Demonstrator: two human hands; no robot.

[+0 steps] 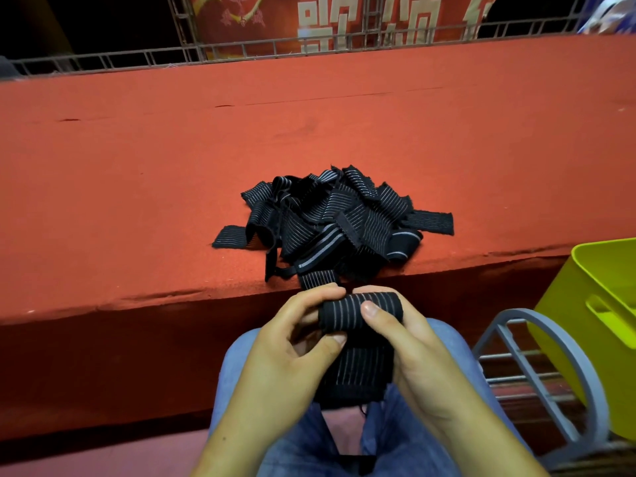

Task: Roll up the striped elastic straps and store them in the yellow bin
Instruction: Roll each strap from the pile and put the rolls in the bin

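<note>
two grips meet over the lap. the left grip point(296, 335) pinches a half-rolled strap point(361, 309) with thumb and curled fingers; the right grip point(413, 352) curls round the roll, thumb on top. beyond, a pile of straps point(330, 222) lies at the red table point(137, 166) edge. the yellow bin point(585, 304) sits far right.

Bright warm light from above falls on the red table point(137, 166), my left hand point(292, 342) and right hand point(416, 359), sharp at centre, while 11 o'clock sinks into black, the table edge bows, and 1 o'clock blurs.
</note>
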